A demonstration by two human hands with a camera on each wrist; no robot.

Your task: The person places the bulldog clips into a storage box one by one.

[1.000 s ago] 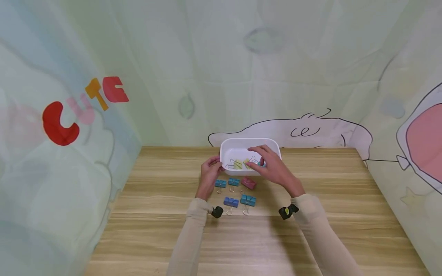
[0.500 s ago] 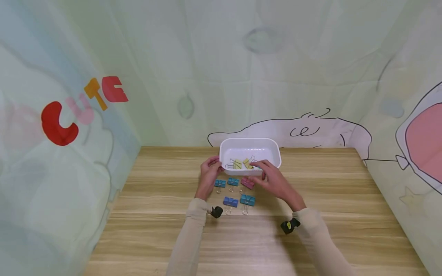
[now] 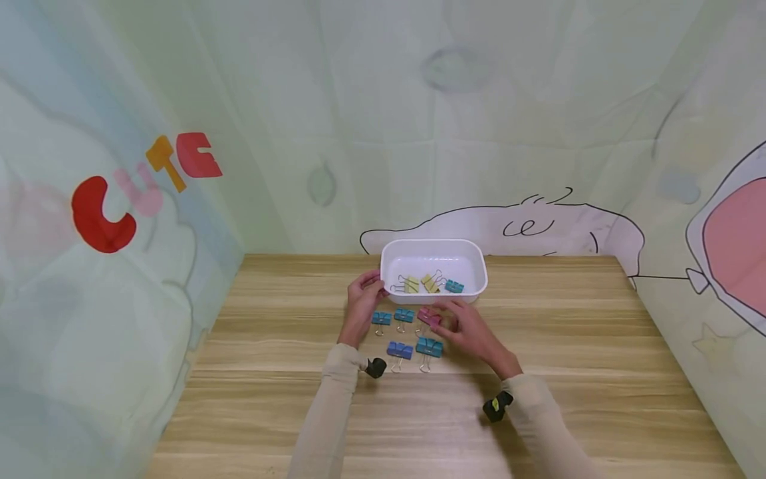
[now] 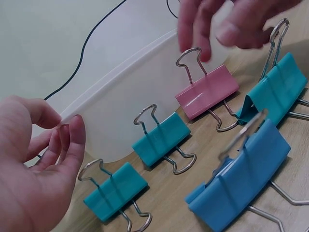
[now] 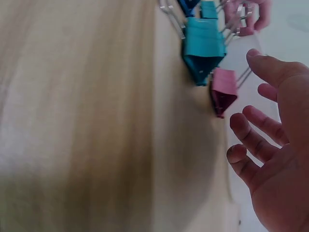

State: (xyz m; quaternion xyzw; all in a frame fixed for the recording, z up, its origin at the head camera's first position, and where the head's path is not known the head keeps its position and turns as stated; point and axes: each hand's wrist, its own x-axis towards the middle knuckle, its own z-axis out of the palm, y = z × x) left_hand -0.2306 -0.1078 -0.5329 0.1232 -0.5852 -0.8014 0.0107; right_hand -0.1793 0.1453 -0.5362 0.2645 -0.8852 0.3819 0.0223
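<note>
Back from over the white tray (image 3: 433, 250), where it hung a second ago, the right hand (image 3: 469, 330) has come toward the near side and down to the pink binder clip (image 3: 427, 315); the small teal clip (image 3: 454, 286) inside the tray, partly covered then, shows fully.

From the left: a cloth backdrop printed with coloured letters (image 3: 104, 216) slopes beside the wood-grained bench (image 3: 275, 399). Next, the left hand (image 3: 360, 307) pinches the tray's near left corner, its grip unmoved from the earlier frames. Inside the tray, along the near side, lie a yellow clip (image 3: 410, 285), another yellow clip (image 3: 430, 284), then the teal one at the right.

On the bench just near of the tray, a row runs left teal clip (image 3: 382, 319), middle teal clip (image 3: 403, 315), pink clip. Nearer still, a blue clip (image 3: 399, 350) sits left of a larger teal clip (image 3: 429, 346).

Farthest right is the right hand, its grip released, thumb and fingers apart around the pink clip; whether a fingertip touches the wire handle cannot be told.
</note>
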